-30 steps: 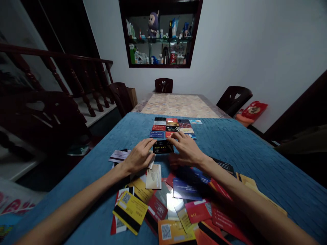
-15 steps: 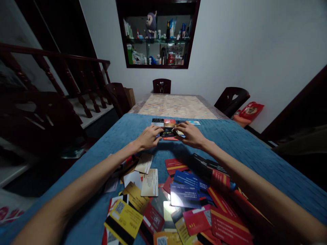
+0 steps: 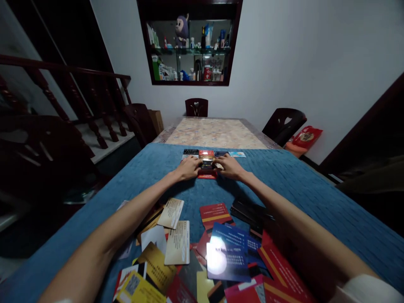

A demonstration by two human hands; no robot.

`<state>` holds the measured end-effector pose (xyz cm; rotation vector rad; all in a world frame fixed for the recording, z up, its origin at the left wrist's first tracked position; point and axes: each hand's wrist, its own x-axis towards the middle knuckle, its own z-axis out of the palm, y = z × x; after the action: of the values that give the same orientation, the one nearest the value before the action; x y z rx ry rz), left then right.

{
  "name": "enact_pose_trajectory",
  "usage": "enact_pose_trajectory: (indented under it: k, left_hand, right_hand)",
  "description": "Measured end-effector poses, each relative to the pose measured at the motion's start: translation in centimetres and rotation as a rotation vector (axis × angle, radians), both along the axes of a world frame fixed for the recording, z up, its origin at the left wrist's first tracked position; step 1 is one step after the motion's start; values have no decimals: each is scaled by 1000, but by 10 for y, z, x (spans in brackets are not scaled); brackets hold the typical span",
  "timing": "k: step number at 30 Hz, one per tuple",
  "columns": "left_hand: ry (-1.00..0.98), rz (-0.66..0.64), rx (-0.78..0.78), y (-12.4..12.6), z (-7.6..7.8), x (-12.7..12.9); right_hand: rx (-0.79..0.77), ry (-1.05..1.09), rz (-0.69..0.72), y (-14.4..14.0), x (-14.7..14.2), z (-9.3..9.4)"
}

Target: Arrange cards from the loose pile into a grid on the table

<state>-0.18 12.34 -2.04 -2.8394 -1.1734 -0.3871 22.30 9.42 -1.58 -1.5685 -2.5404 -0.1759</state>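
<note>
Your left hand and right hand are drawn in narrow, holding a rectangular black plastic card with yellowish lettering between them, one at each short end. Whether this card bears flat or sits slightly raised cannot be told; your fingers cover its ends.

The step in hand is judged to be seating it among the laid-out cards. The next move appears to call for squaring its edges, then releasing both ends together without dragging its neighbours.

Just nearer you than the black card shows a rectangular red plastic card. Beyond the black card runs a row: a black card with white print, an orange-red card, a dark navy card and, farthest right, a light-blue and white card.

Well apart from the black card, on your side, lies a loose, overlapping heap, including a cream plastic card and a glossy blue plastic card. A ribbed blue fabric cloth extends around the black card on all sides.
</note>
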Motion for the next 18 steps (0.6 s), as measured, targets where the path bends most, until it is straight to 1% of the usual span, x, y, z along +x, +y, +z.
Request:
enact_pose_trajectory:
  k: [8,18]
  left_hand:
    - [34,46,-40,10,-2,11]
    - [54,80,-62,15,-7,10]
  right_hand:
    - [-34,-27,-39,16,5,-7]
    - [-44,-30,-52,20,1,-12]
